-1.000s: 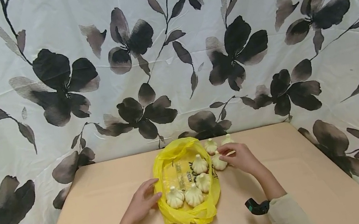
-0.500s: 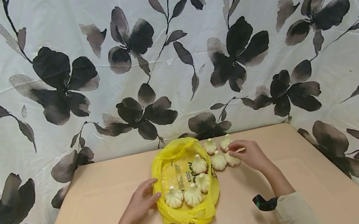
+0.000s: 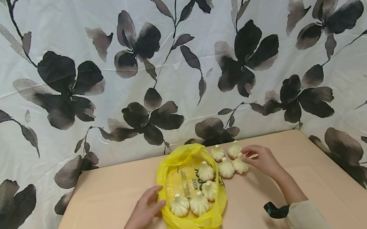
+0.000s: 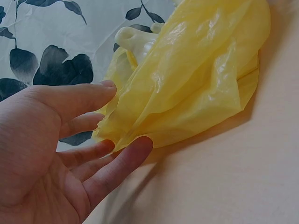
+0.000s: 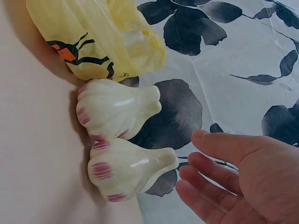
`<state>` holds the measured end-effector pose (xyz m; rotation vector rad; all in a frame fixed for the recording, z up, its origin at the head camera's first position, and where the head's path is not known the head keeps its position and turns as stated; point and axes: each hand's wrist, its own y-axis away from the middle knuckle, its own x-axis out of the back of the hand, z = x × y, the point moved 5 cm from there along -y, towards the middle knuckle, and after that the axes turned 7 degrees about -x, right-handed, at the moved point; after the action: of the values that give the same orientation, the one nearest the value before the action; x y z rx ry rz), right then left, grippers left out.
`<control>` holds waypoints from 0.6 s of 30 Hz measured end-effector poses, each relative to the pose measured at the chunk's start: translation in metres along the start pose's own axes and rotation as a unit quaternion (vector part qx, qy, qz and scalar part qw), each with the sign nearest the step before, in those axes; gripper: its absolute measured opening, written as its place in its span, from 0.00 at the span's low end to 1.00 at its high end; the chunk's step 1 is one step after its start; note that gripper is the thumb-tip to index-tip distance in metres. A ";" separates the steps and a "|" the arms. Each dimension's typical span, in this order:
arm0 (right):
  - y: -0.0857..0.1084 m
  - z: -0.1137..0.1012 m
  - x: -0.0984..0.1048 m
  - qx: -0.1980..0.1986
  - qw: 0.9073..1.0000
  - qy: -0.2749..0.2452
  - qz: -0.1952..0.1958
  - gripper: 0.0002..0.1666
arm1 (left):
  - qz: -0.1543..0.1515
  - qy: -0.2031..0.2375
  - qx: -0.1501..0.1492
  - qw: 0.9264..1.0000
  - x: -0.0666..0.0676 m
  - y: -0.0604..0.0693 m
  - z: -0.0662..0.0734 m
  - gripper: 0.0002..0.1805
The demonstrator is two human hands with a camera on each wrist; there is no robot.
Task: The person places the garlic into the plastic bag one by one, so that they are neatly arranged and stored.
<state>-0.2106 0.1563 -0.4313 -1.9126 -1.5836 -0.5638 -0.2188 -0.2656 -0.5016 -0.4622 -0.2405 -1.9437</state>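
A yellow plastic bag [image 3: 173,225] lies with its mouth spread open, and several garlic bulbs [image 3: 199,204] sit inside it. My left hand [image 3: 143,211] is at the bag's left rim; in the left wrist view its loosely bent fingers and thumb touch the yellow film without gripping it. To the right of the bag stand several more garlic bulbs [image 3: 226,169], upright and close together. Beside the nearest right one, a pale garlic bulb with purple streaks [image 5: 126,170], my right hand [image 3: 262,160] hovers with relaxed fingers, apart from its stem in the right wrist view.
Everything rests on a peach-coloured table [image 3: 109,191]. A white cloth with dark flowers [image 3: 176,71] hangs behind the table's far edge. Dark wrist devices [image 3: 276,210] are worn on both arms.
A garlic bulb by my right hand now stands at the right end of the front row; the hand has shifted right and let it go. My left hand stays at the bag.
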 end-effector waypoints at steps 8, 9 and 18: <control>-0.005 0.007 -0.006 0.001 1.000 0.006 -0.012 0.16 | 0.004 -0.012 -0.004 1.000 0.002 0.001 -0.001 0.28; -0.006 0.008 -0.007 0.002 1.000 0.007 -0.015 0.16 | 0.004 -0.012 -0.004 1.000 0.002 0.001 -0.001 0.28; -0.013 0.014 -0.013 0.009 1.000 0.023 -0.001 0.15 | 0.002 -0.012 -0.007 1.000 -0.001 -0.002 -0.001 0.28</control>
<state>-0.2265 0.1582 -0.4481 -1.8728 -1.5558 -0.5884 -0.2202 -0.2645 -0.5032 -0.4936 -0.2417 -1.9390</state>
